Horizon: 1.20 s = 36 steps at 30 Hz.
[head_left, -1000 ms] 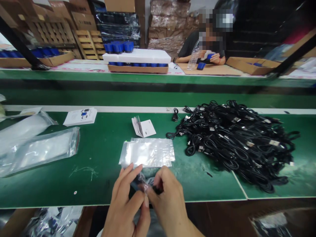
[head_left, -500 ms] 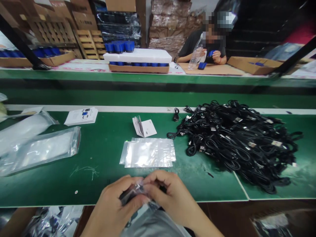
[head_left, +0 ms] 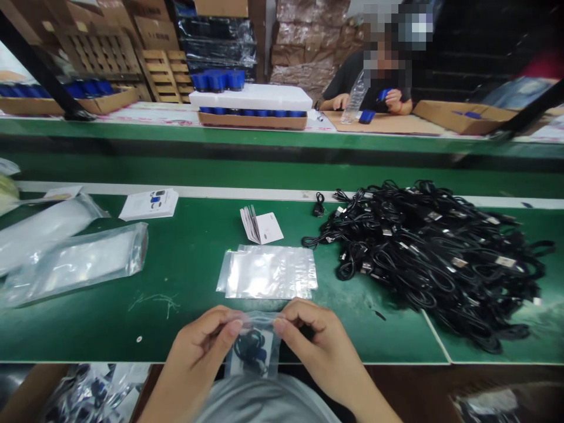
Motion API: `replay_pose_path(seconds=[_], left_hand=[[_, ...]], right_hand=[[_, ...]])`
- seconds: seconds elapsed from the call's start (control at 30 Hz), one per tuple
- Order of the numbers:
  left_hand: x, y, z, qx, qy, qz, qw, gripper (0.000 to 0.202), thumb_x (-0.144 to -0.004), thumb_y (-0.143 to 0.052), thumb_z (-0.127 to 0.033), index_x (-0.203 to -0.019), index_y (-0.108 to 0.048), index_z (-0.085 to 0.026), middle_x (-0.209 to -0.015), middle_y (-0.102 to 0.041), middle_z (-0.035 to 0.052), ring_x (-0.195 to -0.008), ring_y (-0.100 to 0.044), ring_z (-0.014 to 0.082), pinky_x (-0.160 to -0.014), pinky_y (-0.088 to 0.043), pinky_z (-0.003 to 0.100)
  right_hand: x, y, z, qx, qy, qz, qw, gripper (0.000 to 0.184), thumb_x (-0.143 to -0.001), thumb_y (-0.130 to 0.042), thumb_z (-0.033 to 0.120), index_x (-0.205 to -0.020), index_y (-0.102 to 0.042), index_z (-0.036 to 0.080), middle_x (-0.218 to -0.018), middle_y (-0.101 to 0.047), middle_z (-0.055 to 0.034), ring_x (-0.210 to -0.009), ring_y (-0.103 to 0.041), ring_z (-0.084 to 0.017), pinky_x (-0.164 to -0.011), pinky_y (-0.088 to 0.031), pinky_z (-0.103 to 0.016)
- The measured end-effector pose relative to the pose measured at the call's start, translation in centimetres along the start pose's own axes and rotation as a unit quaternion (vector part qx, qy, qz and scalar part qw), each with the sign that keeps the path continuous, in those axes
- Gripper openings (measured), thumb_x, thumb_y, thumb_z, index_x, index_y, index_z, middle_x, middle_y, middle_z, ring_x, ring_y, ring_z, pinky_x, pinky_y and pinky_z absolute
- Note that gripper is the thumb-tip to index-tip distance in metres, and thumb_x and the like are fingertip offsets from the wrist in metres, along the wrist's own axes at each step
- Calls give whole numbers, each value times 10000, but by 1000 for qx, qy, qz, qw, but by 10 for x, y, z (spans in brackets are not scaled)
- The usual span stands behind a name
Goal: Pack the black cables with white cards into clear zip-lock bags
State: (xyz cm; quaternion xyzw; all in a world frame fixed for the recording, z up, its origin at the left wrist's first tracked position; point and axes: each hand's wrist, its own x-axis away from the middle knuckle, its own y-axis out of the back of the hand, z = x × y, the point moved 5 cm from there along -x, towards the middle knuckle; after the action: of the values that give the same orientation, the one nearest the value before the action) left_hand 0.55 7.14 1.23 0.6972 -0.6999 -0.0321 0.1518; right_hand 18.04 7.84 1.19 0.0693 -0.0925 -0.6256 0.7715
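Between my hands hangs a clear zip bag [head_left: 253,352] with a coiled black cable and a white paper inside. My left hand [head_left: 209,338] pinches the bag's top left corner. The top right corner is pinched by my right hand [head_left: 306,329]. Just beyond the hands lies a stack of flat clear bags [head_left: 268,273]. Behind that stack, a small pile of folded white leaflets [head_left: 262,226] stands partly fanned. A large heap of coiled black cables [head_left: 423,252] covers the right side of the green table [head_left: 185,317].
Large plastic packs [head_left: 83,255] and white printed cards [head_left: 150,204] lie to the left. Below the front edge, a box holds filled bags [head_left: 99,390]. Across the raised shelf, a co-worker [head_left: 365,76] holds a blue item behind a plastic bottle [head_left: 353,100].
My hands have moved apart from bunched fingers to the two top corners of the bag. The bag now hangs flat, its contents visible. The co-worker's one hand has lowered to the board.
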Motion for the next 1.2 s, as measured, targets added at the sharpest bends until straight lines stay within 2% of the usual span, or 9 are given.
replay_pose_path(seconds=[0.2,0.33,0.5,0.57,0.73,0.83,0.93,1.03,1.2], left_hand=[[-5,6,13,-53,-78,41,995,206,-826,-609,-314,-670,-706,-221,-660,-626,-28,-578,-555,88,-525,-428,124],[-5,4,14,-54,-88,26,994,235,-845,-589,-319,-656,-656,-197,-657,-583,-29,-573,-535,88,-520,-421,135],[-4,-3,13,-52,-67,23,996,238,-873,-552,-363,-712,-629,-205,-663,-550,-44,-589,-518,93,-538,-418,146],[-2,-5,14,-55,-68,-5,996,252,-893,-514,-387,-732,-593,-210,-655,-535,-51,-586,-511,96,-542,-423,148],[9,-8,10,-129,-127,-109,977,245,-953,-382,-385,-823,-517,-227,-596,-554,-62,-509,-531,102,-496,-440,152],[11,-8,7,-121,-158,-133,971,203,-958,-379,-385,-865,-485,-239,-601,-565,-71,-487,-553,94,-481,-453,142],[8,-10,9,-65,-126,-80,987,202,-940,-427,-417,-946,-507,-232,-623,-613,-65,-513,-597,99,-504,-486,144],[7,-16,11,-30,-94,-6,995,262,-930,-450,-416,-873,-597,-207,-682,-674,-24,-592,-642,116,-576,-521,162],[15,-19,8,-20,-144,-7,989,211,-910,-495,-309,-825,-669,-224,-681,-673,-23,-582,-629,118,-567,-500,169]], right_hand=[[-1,0,0,16,33,6,999,233,-850,-561,212,-622,-530,180,-617,-508,28,-584,-473,-115,-559,-353,-226],[0,-2,0,10,41,10,999,238,-860,-542,214,-627,-510,182,-626,-496,27,-591,-464,-118,-564,-354,-227],[-1,-6,-5,-20,-3,37,999,160,-882,-552,284,-773,-589,173,-699,-529,16,-648,-489,-128,-608,-382,-230],[0,-13,-7,-35,-9,24,999,197,-876,-566,325,-749,-576,174,-677,-502,25,-635,-468,-125,-589,-368,-227],[10,-42,-14,-114,-3,-93,989,267,-908,-488,404,-732,-462,203,-615,-406,58,-550,-370,-106,-513,-334,-219],[14,-56,-13,-160,8,-73,984,271,-800,-637,425,-745,-486,207,-575,-418,75,-490,-351,-91,-440,-314,-197],[11,-54,-7,-146,46,-45,987,157,-829,-628,354,-840,-610,198,-652,-571,34,-534,-468,-105,-496,-400,-194],[8,-46,-2,-120,84,-38,988,149,-909,-523,294,-890,-645,211,-721,-649,12,-615,-580,-124,-607,-466,-202],[10,-46,6,-25,155,-30,987,253,-951,-413,236,-943,-665,228,-730,-680,-4,-671,-649,-151,-681,-487,-218]])
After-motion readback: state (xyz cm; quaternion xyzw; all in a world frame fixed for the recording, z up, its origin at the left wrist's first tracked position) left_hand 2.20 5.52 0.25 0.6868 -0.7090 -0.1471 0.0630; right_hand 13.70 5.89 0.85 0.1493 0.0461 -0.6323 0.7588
